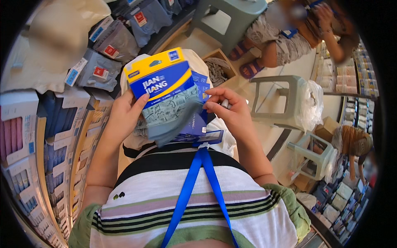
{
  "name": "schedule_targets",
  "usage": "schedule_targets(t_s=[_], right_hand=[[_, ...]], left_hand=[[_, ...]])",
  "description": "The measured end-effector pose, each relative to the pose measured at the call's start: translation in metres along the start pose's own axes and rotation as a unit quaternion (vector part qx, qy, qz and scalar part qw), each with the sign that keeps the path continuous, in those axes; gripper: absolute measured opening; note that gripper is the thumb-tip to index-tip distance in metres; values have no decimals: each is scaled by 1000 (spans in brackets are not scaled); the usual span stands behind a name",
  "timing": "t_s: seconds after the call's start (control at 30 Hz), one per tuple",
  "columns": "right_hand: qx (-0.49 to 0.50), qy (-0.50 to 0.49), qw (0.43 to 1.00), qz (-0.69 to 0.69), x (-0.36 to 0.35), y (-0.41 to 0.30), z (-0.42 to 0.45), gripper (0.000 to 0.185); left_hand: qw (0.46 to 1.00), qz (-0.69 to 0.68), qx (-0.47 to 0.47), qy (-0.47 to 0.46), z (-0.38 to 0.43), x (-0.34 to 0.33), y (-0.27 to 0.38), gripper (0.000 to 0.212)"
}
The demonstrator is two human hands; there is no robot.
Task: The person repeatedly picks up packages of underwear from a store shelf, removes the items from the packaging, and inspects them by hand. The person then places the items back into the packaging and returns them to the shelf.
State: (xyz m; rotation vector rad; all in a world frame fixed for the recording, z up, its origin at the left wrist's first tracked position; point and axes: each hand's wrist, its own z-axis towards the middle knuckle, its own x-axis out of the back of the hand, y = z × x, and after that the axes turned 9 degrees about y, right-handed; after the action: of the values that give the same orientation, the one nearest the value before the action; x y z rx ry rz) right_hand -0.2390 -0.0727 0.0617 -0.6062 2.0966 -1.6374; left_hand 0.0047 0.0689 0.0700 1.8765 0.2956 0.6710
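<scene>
My left hand [125,113] grips the left side of a blue and yellow cardboard package [164,76], thumb on its front. The package bears writing and has a hang hole at its top. Grey-green patterned fabric [169,108] shows at its lower part, and a plain blue-grey piece of fabric [173,127] is blurred below. My right hand [228,107] curls around a white and grey pen-like object [225,103]. Its thumb and forefinger meet at the edge of dark blue packaging [198,122] behind the fabric; whether they pinch it is unclear.
Shelves of boxed folded textiles [59,124] rise at left, bagged garments [99,66] above them. Ahead are a grey-green plastic stool [229,18] and a cardboard box of grey pieces [217,73]. More stools [288,93] stand right. One person [279,40] sits ahead; another [353,139] bends over goods.
</scene>
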Motion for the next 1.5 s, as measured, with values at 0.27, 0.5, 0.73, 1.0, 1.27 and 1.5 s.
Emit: schedule_targets(t_s=[0.27,0.5,0.73,1.0,1.27,1.5], right_hand=[[12,92,994,-49,35,41,3,21],[117,443,850,-261,186,30,-4,17],[68,620,635,-456,407,18,-14,14],[-85,489,630,-597,480,54,10,15],[-191,381,636,-643,474,50,22,16],[-202,397,577,-684,494,66,30,14]], left_hand=[[843,298,-445,-52,-1,-51,42,54],[810,336,-434,-207,6,-65,57,50],[765,369,-472,-234,4,-77,64,35],[770,363,-492,-184,12,-85,52,25],[789,353,-471,-175,15,-93,47,18],[779,330,-480,-234,24,-80,55,20]])
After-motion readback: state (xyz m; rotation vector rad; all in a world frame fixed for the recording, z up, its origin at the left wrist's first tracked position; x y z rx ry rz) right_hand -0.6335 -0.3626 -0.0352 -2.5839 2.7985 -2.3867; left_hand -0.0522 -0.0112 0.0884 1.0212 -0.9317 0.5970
